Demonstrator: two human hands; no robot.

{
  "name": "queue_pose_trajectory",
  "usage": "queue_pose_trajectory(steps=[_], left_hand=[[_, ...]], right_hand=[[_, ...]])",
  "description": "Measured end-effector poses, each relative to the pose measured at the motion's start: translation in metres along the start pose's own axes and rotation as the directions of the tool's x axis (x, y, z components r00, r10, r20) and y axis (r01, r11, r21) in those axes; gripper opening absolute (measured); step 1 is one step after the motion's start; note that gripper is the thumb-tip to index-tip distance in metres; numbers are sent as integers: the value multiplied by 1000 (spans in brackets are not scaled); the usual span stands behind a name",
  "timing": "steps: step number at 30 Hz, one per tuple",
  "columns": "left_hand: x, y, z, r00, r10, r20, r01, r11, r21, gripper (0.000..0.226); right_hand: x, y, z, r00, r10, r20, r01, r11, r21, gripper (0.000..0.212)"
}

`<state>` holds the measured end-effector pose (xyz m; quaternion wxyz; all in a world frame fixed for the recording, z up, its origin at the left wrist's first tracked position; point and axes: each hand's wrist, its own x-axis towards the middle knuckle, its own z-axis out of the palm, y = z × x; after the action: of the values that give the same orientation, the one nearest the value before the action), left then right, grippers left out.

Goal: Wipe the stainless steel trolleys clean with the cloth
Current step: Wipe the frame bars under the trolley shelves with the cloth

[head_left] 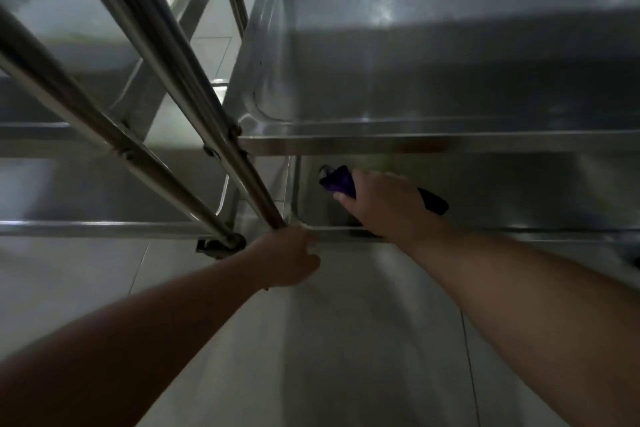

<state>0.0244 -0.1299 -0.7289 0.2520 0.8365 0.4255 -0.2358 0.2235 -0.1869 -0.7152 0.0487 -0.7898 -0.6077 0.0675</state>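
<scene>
While the left hand (289,255) grips the stainless steel trolley's (450,142) corner post, the right hand (382,204) presses a dark purple cloth (337,178) flat onto its lower shelf. A second steel trolley (104,135) stands just beside.

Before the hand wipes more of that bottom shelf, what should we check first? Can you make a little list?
1. Cloth in hand: ok. The right hand presses the purple cloth on the lower shelf.
2. Trolley steadied: ok. The left hand grips the shelf's front corner by the upright post.
3. Room under the upper shelf: ok, the hand fits.
4. Shelf ahead free of things: ok, bare steel to the right.
5. Dirt left on the shelf: cannot tell, too dark and blurred.
</scene>
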Motion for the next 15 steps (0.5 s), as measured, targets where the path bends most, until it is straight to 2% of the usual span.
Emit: queue_pose_trajectory(steps=[5, 7, 10, 13, 14, 15], left_hand=[[-5, -30, 6, 1000, -17, -1, 17, 1000, 0, 35], [-6, -45, 8, 999, -45, 10, 46, 996, -71, 30], [-4, -68, 10, 987, -125, -100, 95, 961, -261, 13], [-3, -84, 10, 935, -206, -288, 67, 902, -427, 49], [-3, -83, 11, 915, -196, -353, 0, 874, -486, 57], [-3, -79, 11, 888, -174, -426, -89, 843, -530, 54]], right_hand=[[6, -7, 15, 994, -34, -104, 42, 996, 73, 49], [10, -6, 20, 986, -10, -164, 31, 991, 128, 49], [18, -6, 28, 981, 53, -184, -6, 968, 250, 51], [28, -12, 38, 979, 60, -193, 7, 945, 328, 51], [30, -16, 42, 976, 51, -213, 25, 941, 338, 50], [33, -21, 46, 970, 35, -239, 52, 936, 348, 49]])
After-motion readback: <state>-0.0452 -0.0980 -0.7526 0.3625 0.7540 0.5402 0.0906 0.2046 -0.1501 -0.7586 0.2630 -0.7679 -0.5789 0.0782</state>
